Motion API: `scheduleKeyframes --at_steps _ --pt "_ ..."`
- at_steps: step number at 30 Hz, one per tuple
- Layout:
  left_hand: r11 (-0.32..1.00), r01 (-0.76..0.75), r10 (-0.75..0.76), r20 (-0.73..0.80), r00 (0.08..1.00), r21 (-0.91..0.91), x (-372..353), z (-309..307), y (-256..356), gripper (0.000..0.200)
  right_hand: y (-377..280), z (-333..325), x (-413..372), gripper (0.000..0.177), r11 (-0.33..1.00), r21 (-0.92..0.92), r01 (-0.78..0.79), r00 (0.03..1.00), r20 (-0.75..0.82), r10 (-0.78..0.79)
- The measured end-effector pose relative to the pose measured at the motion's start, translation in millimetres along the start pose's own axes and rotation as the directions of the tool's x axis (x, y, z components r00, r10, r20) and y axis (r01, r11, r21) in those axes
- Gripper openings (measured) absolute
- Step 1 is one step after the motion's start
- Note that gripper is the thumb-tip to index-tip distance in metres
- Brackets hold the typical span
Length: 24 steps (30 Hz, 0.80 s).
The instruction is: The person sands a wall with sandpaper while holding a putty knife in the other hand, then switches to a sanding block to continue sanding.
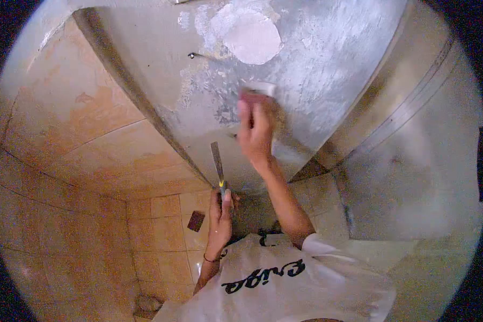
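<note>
Evidently worn, the grey surface point(327, 70) is mottled with whitish smears and darker, rough-looking patches; a pale, nearly round patch point(254, 37) with an irregular edge sits near its top. Against its middle, below the round patch, is a reddish-brown block point(256, 97), blurred, with a whitish strip at its upper edge. The right hand point(256, 129) has its fingers closed around this block; whether the block's face touches the surface cannot be confirmed.

Lower and to the left, the left hand point(220, 214) grips the handle of a flat-bladed tool point(217, 161), grey with a yellow band, blade pointing up and apart from the block. A small protruding fitting point(192, 56) is noted left of the round patch.

Obstruction: the right hand and forearm cover part of the grey surface. Orange-brown tiles point(166, 231) lie beyond the left hand, with a dark red-brown block point(196, 221) just beside that hand in view. A white shirt point(338, 279) with black lettering fills the lower edge. A coiled item point(149, 304), lower left, is too indistinct to identify.
</note>
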<state>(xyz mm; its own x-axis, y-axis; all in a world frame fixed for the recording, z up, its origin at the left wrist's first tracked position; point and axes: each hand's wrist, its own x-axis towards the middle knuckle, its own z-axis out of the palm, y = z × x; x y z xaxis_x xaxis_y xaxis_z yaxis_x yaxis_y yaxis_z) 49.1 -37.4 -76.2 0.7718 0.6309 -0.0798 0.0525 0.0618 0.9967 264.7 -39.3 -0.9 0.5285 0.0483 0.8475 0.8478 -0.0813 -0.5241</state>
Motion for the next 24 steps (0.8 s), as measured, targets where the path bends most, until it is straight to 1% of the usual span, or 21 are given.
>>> scheduleKeyframes --at_steps 1,3,4,5,6,7,8,9,10,11,12,13,14,15,16,17,18,19,21,22,24 --pt "1.0 0.001 -0.001 0.004 1.0 0.019 0 2 2 0.035 2 1 0 0.019 0.981 -0.066 0.181 0.98 0.092 -0.174" --pt "0.999 -0.003 0.002 0.006 1.0 0.04 -2 3 1 0.035 1 -6 4 0.019 0.979 -0.081 0.189 0.978 0.108 -0.18" --pt "0.999 -0.024 0.024 0.018 1.0 0.024 -1 3 -4 0.036 -3 -10 11 0.02 1.0 0.015 0.023 1.0 0.003 -0.023" --pt "0.999 -0.045 0.044 0.029 0.999 0.007 0 4 -6 0.036 -8 -14 18 0.02 0.983 0.129 -0.134 0.986 -0.081 0.145" --pt "0.999 -0.047 0.046 0.028 0.999 0.002 -1 4 -6 0.036 -14 -10 19 0.021 0.936 0.202 -0.289 0.95 -0.062 0.307" --pt "1.0 -0.014 0.014 0.019 1.0 0.005 -2 4 -5 0.037 -14 -5 20 0.021 0.937 0.199 -0.288 0.951 -0.058 0.304" --pt "1.0 0.017 -0.017 0.011 1.0 0.011 -3 5 -2 0.038 -12 3 24 0.022 0.999 0.03 -0.012 0.999 -0.037 0.013" --pt "1.0 0.016 -0.017 0.013 1.0 0.01 -4 6 0 0.038 -14 8 30 0.024 0.954 -0.127 0.273 0.962 0.031 -0.271" --pt "0.999 0.024 -0.024 0.016 1.0 0.021 -6 7 3 0.039 -17 10 33 0.023 0.942 -0.159 0.297 0.953 -0.014 -0.303" --pt "0.999 0.03 -0.031 0.02 0.999 0.035 -6 5 6 0.04 -22 9 32 0.023 0.942 -0.162 0.293 0.954 -0.017 -0.299" --pt "0.999 0.022 -0.023 0.021 1.0 0.041 -5 3 2 0.04 -32 7 33 0.021 0.998 0.04 0.058 0.997 -0.057 -0.055" --pt "1.0 -0.024 0.024 0.021 0.999 0.0 -4 2 -6 0.041 -37 7 34 0.019 0.954 0.244 -0.174 0.981 -0.04 0.19" --pt "0.997 -0.063 0.064 0.018 0.998 -0.043 -6 1 -12 0.041 -38 10 34 0.019 0.988 0.108 -0.109 0.991 -0.062 0.116" --pt "0.997 -0.063 0.064 0.017 0.998 -0.044 -6 0 -9 0.041 -39 15 33 0.019 0.988 0.107 -0.108 0.992 -0.061 0.115" --pt "1.0 -0.025 0.025 0.019 1.0 -0.017 -8 -2 -4 0.04 -38 20 32 0.021 0.996 -0.015 0.083 0.996 -0.044 -0.084" --pt "1.0 0.015 -0.016 0.022 1.0 0.017 -10 -6 0 0.038 -37 24 31 0.023 0.955 -0.134 0.266 0.963 -0.007 -0.27" --pt "1.0 0.013 -0.013 0.026 1.0 0.026 -10 -11 1 0.038 -36 23 35 0.023 0.962 -0.059 0.268 0.961 -0.056 -0.271" --pt "0.998 -0.035 0.033 0.045 0.998 0.055 -10 -15 2 0.037 -38 22 37 0.023 0.962 -0.058 0.268 0.96 -0.067 -0.271" --pt "0.992 -0.092 0.087 0.057 0.995 0.084 -9 -22 -1 0.035 -47 21 40 0.02 0.985 0.149 -0.092 0.988 -0.105 0.109" --pt "0.997 -0.055 0.053 0.047 0.998 0.06 -9 -24 -6 0.035 -44 27 44 0.02 0.993 0.086 0.084 0.988 -0.14 -0.072" --pt "0.998 -0.024 0.021 0.046 0.999 0.053 -11 -29 -6 0.034 -47 26 44 0.02 0.991 0.047 0.122 0.988 -0.099 -0.117"
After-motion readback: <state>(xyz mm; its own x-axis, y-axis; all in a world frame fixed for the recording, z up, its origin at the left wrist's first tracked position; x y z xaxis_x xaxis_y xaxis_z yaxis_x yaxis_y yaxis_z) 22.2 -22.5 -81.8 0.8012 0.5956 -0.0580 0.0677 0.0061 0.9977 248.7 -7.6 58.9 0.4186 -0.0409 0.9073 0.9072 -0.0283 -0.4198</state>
